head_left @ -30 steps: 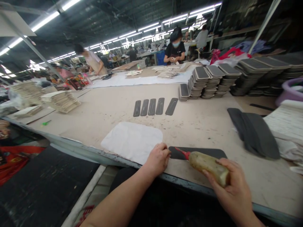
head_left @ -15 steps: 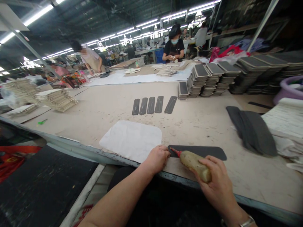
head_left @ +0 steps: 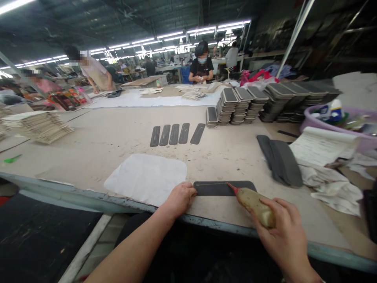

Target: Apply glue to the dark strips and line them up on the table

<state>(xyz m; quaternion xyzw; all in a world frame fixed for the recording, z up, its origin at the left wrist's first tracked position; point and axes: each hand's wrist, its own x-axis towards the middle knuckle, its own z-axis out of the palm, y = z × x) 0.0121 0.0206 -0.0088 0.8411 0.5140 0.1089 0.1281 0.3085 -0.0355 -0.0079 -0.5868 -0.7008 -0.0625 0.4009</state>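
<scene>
My right hand (head_left: 284, 230) is wrapped round a yellowish squeeze bottle (head_left: 255, 204) with a red nozzle. The nozzle tip meets a dark grey rounded strip (head_left: 212, 190) lying flat near the table's front edge. A thin pale line of glue runs along the strip's upper side, from its left end to the tip. With fingers curled, my left hand (head_left: 180, 198) grips the strip's left end; the thumb is partly hidden. Just left of that hand lies a white rounded sheet (head_left: 147, 175). Several small dark pieces (head_left: 174, 134) with pale lines on them lie in a row further back.
Stacks of dark pale-edged pieces (head_left: 228, 108) stand at the back right. Dark strips (head_left: 281, 161), a crumpled cloth (head_left: 330, 188) and a purple basin (head_left: 309, 118) are on the right. Pale sheets (head_left: 39, 125) are piled at left. A co-worker (head_left: 202, 65) is across the table.
The bottle's nozzle has moved right along the strip, and a pale glue line now shows behind it. My left hand stays at the strip's left end. The camera view has turned right.
</scene>
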